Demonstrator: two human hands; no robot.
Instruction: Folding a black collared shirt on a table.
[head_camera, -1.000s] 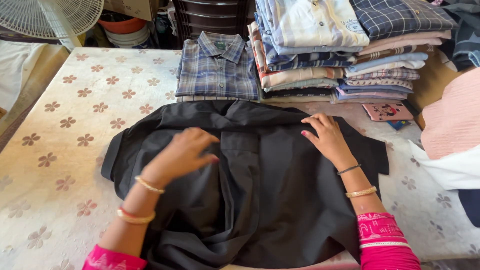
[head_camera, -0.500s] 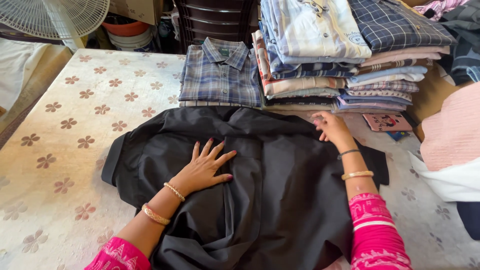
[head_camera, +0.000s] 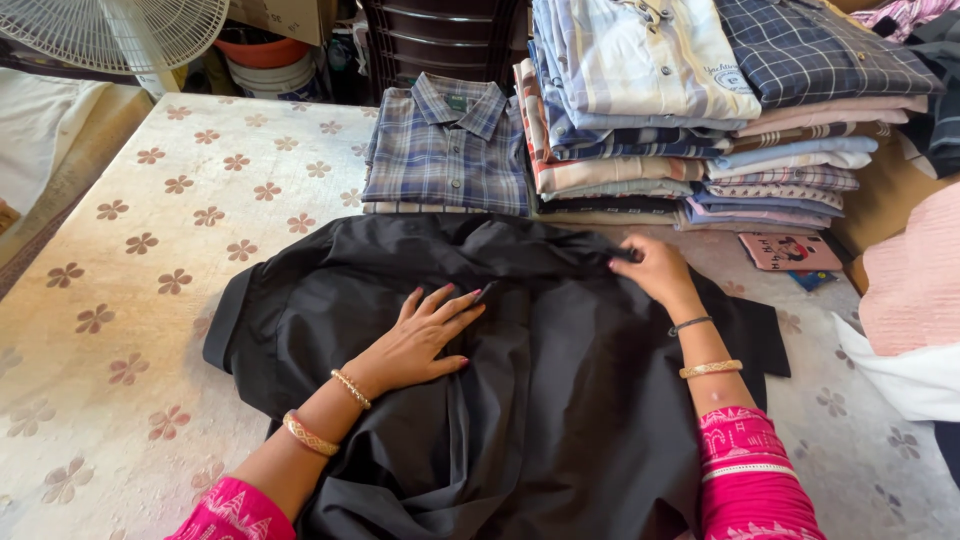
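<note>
Two hands on a black shirt spread over a flower-print table cover.

At far left a white fan (head_camera: 120, 30) stands beyond the table cover (head_camera: 150, 250). The black shirt (head_camera: 560, 400) lies flat in the middle, collar end away from the person. The left hand (head_camera: 420, 335) rests open on it, palm down, fingers spread, gripping nothing. Behind it sits a folded blue plaid shirt (head_camera: 450, 150). The right hand (head_camera: 650, 270) pinches a fold of the black cloth near the collar, fingers closed on it. A tall stack of folded shirts (head_camera: 700, 110) rises at right, just beyond that hand.
</note>
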